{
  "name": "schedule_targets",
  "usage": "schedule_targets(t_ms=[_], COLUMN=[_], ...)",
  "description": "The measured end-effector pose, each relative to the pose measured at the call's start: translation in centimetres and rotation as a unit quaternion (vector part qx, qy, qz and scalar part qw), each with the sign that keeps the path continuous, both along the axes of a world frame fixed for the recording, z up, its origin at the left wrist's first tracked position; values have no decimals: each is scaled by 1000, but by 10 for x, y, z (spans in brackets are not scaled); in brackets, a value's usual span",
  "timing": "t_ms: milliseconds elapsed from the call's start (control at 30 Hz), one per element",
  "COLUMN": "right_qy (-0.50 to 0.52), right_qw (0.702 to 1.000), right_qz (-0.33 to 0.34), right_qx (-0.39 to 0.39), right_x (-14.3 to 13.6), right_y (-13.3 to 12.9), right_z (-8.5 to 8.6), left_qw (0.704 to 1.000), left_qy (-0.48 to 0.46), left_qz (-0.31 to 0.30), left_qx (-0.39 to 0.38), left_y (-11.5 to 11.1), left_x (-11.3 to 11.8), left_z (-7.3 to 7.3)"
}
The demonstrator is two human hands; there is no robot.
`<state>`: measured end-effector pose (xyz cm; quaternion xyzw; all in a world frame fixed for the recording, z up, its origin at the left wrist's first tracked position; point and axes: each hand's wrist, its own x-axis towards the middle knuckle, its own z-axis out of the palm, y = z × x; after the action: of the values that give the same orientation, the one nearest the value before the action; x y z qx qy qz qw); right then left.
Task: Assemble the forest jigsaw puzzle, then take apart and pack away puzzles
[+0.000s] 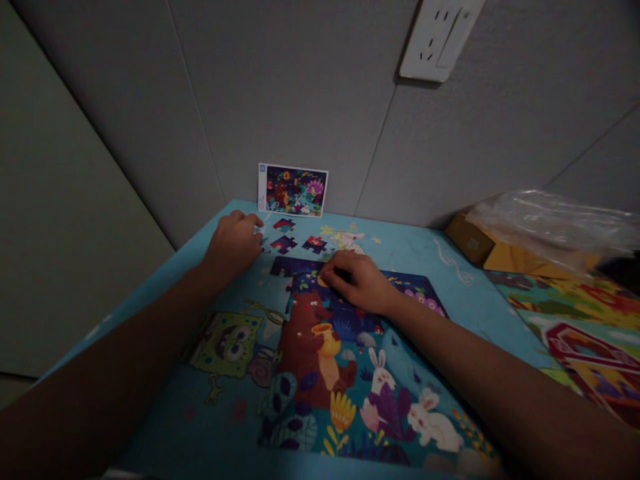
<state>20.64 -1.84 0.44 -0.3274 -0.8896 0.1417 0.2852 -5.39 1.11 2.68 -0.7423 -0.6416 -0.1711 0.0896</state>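
Observation:
A largely joined jigsaw puzzle (345, 387) with a brown bear and white rabbits lies flat before me, its upper left corner uneven. My right hand (360, 280) rests at its upper part, thumb and fingertips closed together on a puzzle piece (323, 279) by the bear's head. Further left, my left hand (234, 243) is curled at the table's far left side; what its fingers hold, if anything, is hidden. Beside those fingers lie loose pieces: one red and teal (285, 225), one purple and red (284, 244), and one with a red figure (315, 245).
A reference picture card (295, 190) leans against the grey wall (310, 100). The blue table (400, 243) bears cartoon prints. Clear plastic wrap (545, 220) lies over a yellow box (520, 257) at right, near a colourful printed sheet (590, 333). A socket (440, 40) is above.

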Motion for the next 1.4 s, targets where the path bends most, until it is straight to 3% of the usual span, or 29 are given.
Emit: schedule_targets(t_ms=[100,200,567,1033,1167,1333,1400], right_qy=[0,4,-3,-6,-5,-2,-2], right_qw=[1000,1000,1000,1000,1000,1000,1000], right_qz=[0,3,7,-2,0,0,-1], right_qx=[1,4,2,-2,-5,-11,-11], right_x=[0,0,-1,-1,-1,-1,-1], right_y=[0,1,2,1,1,1,1], right_z=[1,0,0,1,0,1,1], left_qw=[999,997,998,993,990,973,965], left_qy=[18,38,-9,-67,-116,-217,-247], left_qz=[-34,-20,-13,50,25,-72,-83], left_qx=[-37,-66,-58,-87,-75,-37,-5], left_y=[1,2,13,7,5,-1,-1], left_x=[1,0,6,16,18,25,23], left_z=[-6,-11,-26,-19,-17,-10,-7])
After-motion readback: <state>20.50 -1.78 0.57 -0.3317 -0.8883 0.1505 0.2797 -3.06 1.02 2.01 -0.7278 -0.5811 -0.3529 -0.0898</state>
